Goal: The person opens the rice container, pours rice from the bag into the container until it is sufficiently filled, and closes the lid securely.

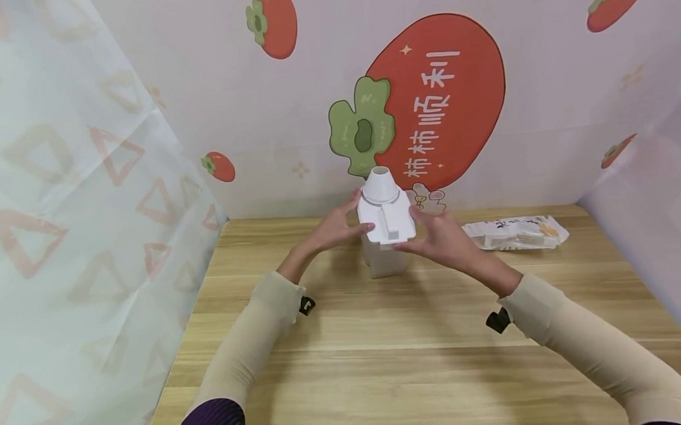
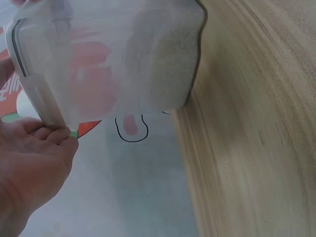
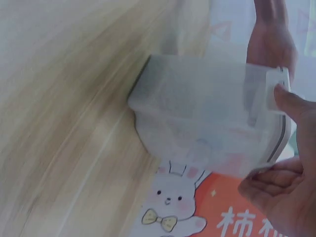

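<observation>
A tall translucent plastic storage container (image 1: 386, 260) stands upright near the back of the wooden table. On top is a white lid (image 1: 377, 220) that carries a white cone-shaped piece (image 1: 380, 186) with a round opening. Pale grainy contents show faintly through the container wall (image 2: 106, 59) in the left wrist view. My left hand (image 1: 337, 227) grips the lid's left edge, thumb over the top. From the right side, my right hand (image 1: 445, 238) holds the lid's edge, its thumb at the near corner. The right wrist view shows the right hand (image 3: 289, 185) around the lid end.
A white printed plastic packet (image 1: 515, 233) lies at the back right of the table (image 1: 348, 377). Behind the table rises a backdrop (image 1: 290, 113) with persimmon drawings. Patterned side sheets (image 1: 78, 217) stand at left and right.
</observation>
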The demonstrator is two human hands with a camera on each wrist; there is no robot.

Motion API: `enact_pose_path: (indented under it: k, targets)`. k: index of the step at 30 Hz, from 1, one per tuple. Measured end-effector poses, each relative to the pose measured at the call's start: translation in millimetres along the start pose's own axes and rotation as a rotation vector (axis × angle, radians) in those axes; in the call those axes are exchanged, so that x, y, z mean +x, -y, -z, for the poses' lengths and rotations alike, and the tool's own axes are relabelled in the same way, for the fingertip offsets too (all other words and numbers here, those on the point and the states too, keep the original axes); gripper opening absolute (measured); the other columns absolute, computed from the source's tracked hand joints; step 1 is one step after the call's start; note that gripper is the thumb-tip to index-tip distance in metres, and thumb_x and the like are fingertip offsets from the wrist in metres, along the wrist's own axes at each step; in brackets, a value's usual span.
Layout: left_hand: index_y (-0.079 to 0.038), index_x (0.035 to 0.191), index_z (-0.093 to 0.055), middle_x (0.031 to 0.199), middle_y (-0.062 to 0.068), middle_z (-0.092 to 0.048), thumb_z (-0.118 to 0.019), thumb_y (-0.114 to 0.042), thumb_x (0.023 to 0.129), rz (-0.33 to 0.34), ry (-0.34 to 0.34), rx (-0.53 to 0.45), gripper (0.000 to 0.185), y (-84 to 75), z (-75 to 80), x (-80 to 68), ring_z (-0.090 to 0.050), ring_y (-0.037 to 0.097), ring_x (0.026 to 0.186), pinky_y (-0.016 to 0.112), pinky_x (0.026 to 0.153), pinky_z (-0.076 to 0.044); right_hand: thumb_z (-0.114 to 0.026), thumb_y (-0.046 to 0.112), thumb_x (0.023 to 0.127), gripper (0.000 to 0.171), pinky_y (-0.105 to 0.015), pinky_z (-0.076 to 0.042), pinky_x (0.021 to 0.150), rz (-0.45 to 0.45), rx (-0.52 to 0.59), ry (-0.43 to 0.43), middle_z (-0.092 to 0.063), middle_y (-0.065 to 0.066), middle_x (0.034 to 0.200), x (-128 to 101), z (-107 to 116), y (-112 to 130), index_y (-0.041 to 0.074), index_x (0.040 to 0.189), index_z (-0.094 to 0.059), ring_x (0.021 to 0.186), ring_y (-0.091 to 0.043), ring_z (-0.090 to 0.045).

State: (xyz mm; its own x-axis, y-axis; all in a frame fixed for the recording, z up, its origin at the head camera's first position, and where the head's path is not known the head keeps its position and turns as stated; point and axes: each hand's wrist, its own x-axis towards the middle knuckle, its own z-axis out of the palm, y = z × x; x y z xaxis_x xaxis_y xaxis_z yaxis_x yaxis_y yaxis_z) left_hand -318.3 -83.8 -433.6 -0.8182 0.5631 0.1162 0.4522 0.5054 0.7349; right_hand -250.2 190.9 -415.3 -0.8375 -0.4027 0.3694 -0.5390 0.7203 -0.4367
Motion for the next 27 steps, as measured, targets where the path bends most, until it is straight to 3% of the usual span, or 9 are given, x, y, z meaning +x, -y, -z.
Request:
enact_pose_path:
  k: [6, 14, 16, 17, 18, 20, 23, 27]
  targets:
    - [-0.007, 0.17, -0.011, 0.177, 0.008, -0.011, -0.066, -0.047, 0.099, -0.009, 0.02, -0.028, 0.099, 5.5, 3.9, 0.2, -0.015, 0.025, 0.163, 0.042, 0.131, -0.018, -0.099, 0.037, 0.074, 0.092, -0.029, -0.035, 0.048, -0.033, -0.034, -0.018, -0.06, -0.004, 0.059, -3.8, -4.4, 11.2, -0.009, 0.143, -0.059, 0.049, -0.015, -0.041]
    - [-0.01, 0.171, -0.012, 0.177, 0.007, -0.011, -0.066, -0.047, 0.098, -0.014, 0.024, -0.04, 0.098, 6.1, 5.0, -0.1, -0.017, 0.026, 0.163, 0.045, 0.131, -0.019, -0.098, 0.039, 0.076, 0.097, -0.026, -0.029, 0.047, -0.051, -0.046, -0.022, -0.053, -0.002, 0.054, -7.1, -6.0, 12.6, -0.009, 0.148, -0.055, 0.047, -0.011, -0.032]
    - [-0.01, 0.171, -0.011, 0.178, 0.007, -0.011, -0.066, -0.048, 0.099, -0.009, 0.031, -0.042, 0.098, 6.7, 5.1, -0.4, -0.016, 0.026, 0.163, 0.046, 0.131, -0.019, -0.098, 0.038, 0.075, 0.097, -0.029, -0.033, 0.049, -0.065, -0.022, -0.018, -0.059, -0.008, 0.058, -7.6, -5.2, 11.4, -0.009, 0.148, -0.055, 0.048, -0.014, -0.035]
    - [-0.011, 0.171, -0.011, 0.178, 0.007, -0.01, -0.066, -0.049, 0.099, -0.005, 0.035, -0.04, 0.098, 7.0, 5.0, -0.6, -0.016, 0.025, 0.163, 0.046, 0.131, -0.019, -0.098, 0.037, 0.075, 0.097, -0.031, -0.04, 0.05, -0.074, -0.011, -0.017, -0.066, -0.014, 0.066, -7.9, -4.4, 10.4, -0.009, 0.148, -0.055, 0.05, -0.017, -0.044]
    - [-0.011, 0.171, -0.01, 0.178, 0.006, -0.009, -0.065, -0.05, 0.099, -0.001, 0.04, -0.037, 0.098, 7.1, 4.8, -0.9, -0.016, 0.025, 0.163, 0.046, 0.131, -0.019, -0.098, 0.036, 0.075, 0.096, -0.035, -0.049, 0.054, -0.083, 0.007, -0.013, -0.073, -0.02, 0.077, -8.1, -3.3, 9.2, -0.008, 0.148, -0.055, 0.054, -0.023, -0.055]
    - [-0.012, 0.171, -0.008, 0.178, 0.005, -0.007, -0.064, -0.052, 0.1, 0.01, 0.052, -0.024, 0.099, 6.6, 4.5, -1.8, -0.015, 0.024, 0.163, 0.047, 0.131, -0.019, -0.097, 0.035, 0.077, 0.094, -0.044, -0.062, 0.071, -0.113, 0.053, 0.01, -0.077, -0.027, 0.11, -8.1, -0.1, 5.1, -0.005, 0.15, -0.054, 0.08, -0.035, -0.074]
    - [-0.012, 0.171, -0.007, 0.179, 0.006, -0.006, -0.062, -0.053, 0.101, 0.019, 0.063, -0.001, 0.098, 3.2, 4.9, -4.0, -0.014, 0.025, 0.163, 0.047, 0.131, -0.018, -0.095, 0.034, 0.08, 0.09, -0.055, -0.059, 0.096, -0.156, 0.138, 0.054, -0.063, -0.023, 0.144, -6.9, 7.0, -3.2, 0.0, 0.153, -0.054, 0.122, -0.043, -0.069]
    - [-0.008, 0.171, -0.009, 0.178, 0.01, -0.006, -0.063, -0.05, 0.102, 0.013, 0.047, 0.038, 0.097, -3.8, 6.6, -7.2, -0.014, 0.027, 0.163, 0.045, 0.132, -0.018, -0.094, 0.03, 0.082, 0.087, -0.053, -0.056, 0.103, -0.164, 0.223, 0.115, -0.059, -0.02, 0.152, -3.0, 16.1, -16.6, 0.003, 0.154, -0.054, 0.129, -0.043, -0.065]
